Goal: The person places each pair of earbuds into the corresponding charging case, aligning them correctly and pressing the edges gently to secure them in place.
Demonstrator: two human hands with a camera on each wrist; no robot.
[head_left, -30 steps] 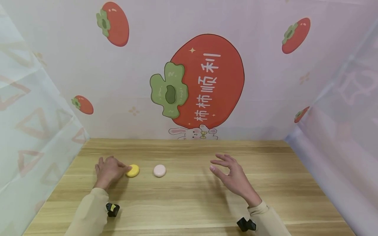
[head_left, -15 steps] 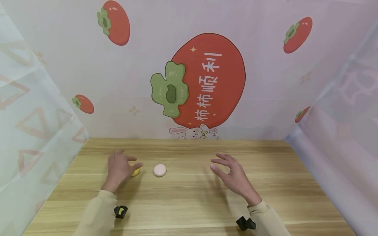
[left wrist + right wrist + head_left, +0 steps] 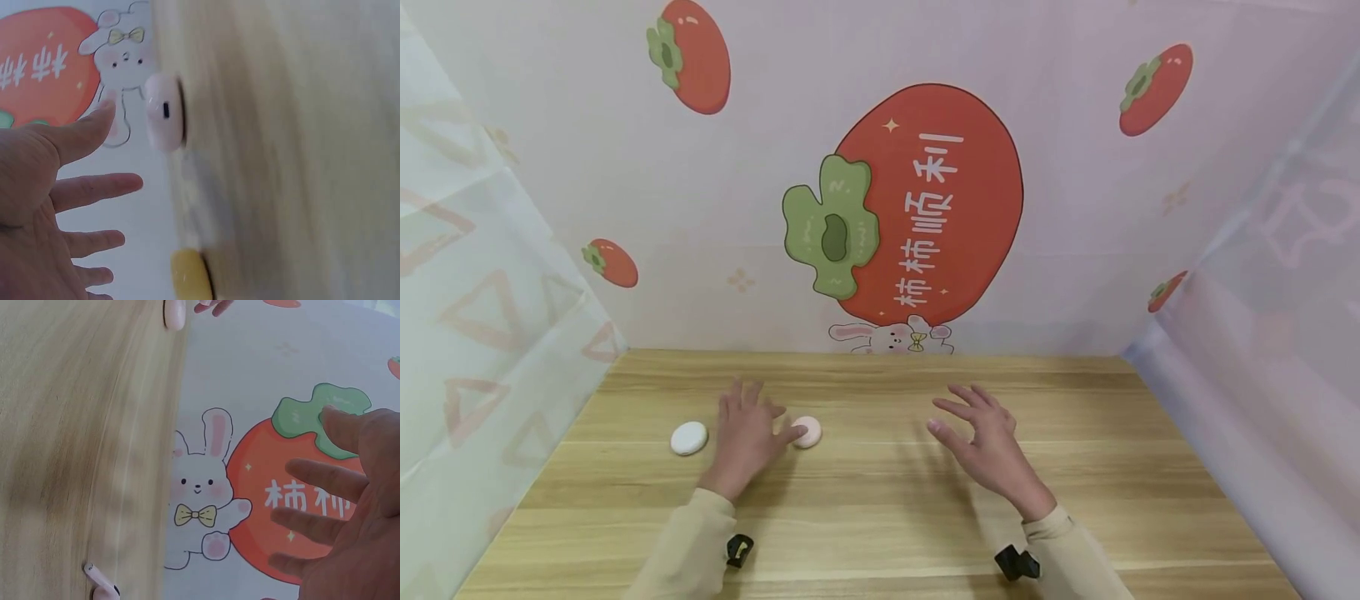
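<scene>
My left hand [image 3: 745,442] hovers over the left half of the table, fingers spread. From the head its thumb tip overlaps a round pale pink earbud case [image 3: 809,433], but the left wrist view shows a gap between thumb [image 3: 81,134] and case, which has a dark port. A yellow case [image 3: 191,275] lies below the fingers and is hidden from the head view. To the hand's left lies a white case [image 3: 688,437]. My right hand [image 3: 988,450] hangs over the right half, fingers loosely bent around nothing. Near it, a pale pink earbud [image 3: 101,581] shows in the right wrist view.
The wooden table [image 3: 865,533] meets a printed backdrop [image 3: 1060,250] at its far edge. Cloth side walls stand left [image 3: 482,250] and right [image 3: 1277,350].
My left hand has moved right, from the yellow case towards the pink one. It now covers the yellow case in the head view and uncovers the white one. My right hand has barely shifted.
</scene>
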